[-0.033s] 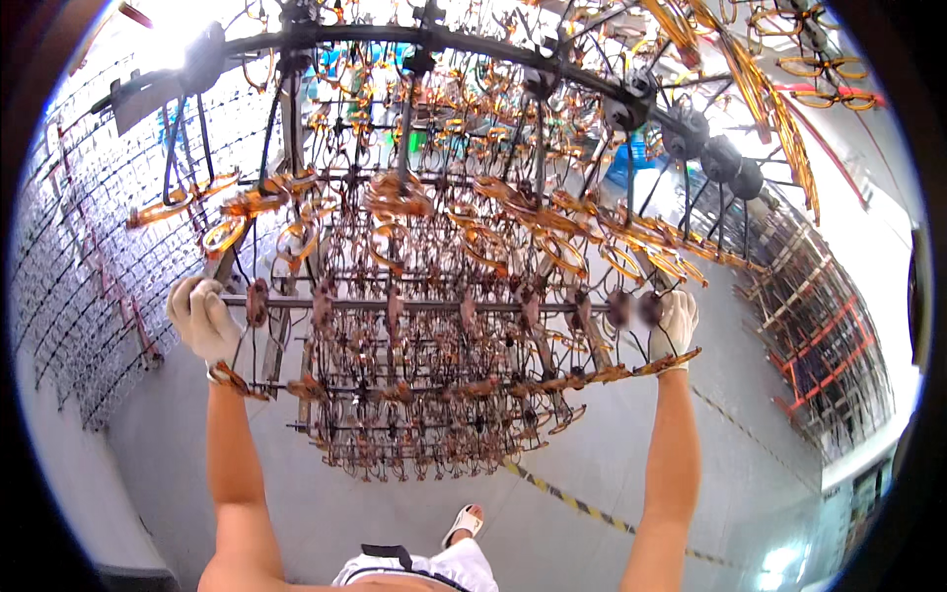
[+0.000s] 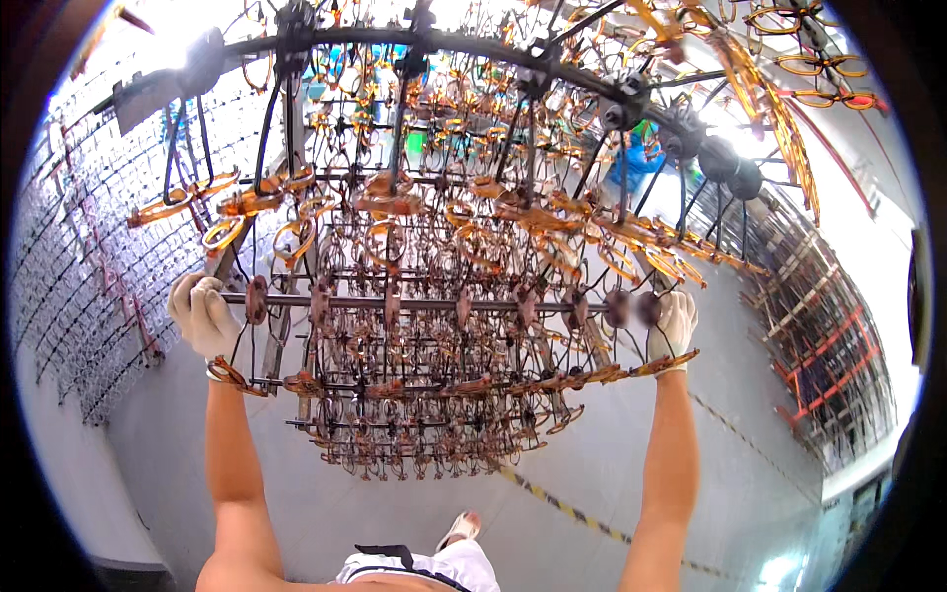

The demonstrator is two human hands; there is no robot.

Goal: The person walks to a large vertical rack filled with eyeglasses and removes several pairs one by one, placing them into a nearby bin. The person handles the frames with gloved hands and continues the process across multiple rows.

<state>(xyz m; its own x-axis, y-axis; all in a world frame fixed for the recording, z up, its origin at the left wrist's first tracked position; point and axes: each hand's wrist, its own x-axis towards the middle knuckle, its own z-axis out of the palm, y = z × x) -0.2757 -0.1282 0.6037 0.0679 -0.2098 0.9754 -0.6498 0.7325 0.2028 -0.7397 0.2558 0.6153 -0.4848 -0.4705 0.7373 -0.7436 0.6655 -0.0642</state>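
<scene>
Spanning the middle of the head view, a long, straight, dark metal bar [image 2: 424,304] runs level from one hand to the other, in front of the person and above the grey floor [image 2: 335,508]. Round, reddish-brown clamps [image 2: 464,306] sit along it, and thin dark wire hooks [image 2: 254,350] hang down towards a row of glossy brown, plastic-looking eyeglass frames [image 2: 473,388]. The bar looks stiff and smooth, likely of moderate weight and long enough to want support at both ends; the frames seem light, slick and easily scratched, and would probably sway if it tilted. Its ends, outside the clamps, look like the sound places to hold, clear of hooks and frames. The left grip [image 2: 205,316], in a white fabric glove, has its fingers curled closely about the left end. The right grip [image 2: 675,326], gloved alike, is folded about the right end, just beside the last clamps, its fingertips partly hidden. Whether either also touches the slanted metal rails [image 2: 225,264] behind cannot be told. Both forearms [image 2: 235,444] reach up from the lower edge, nearly parallel and well apart, the hands at about the same height. Beyond the bar, a black rod [image 2: 473,46] carries glossy amber eyeglass frames [image 2: 390,204].
</scene>
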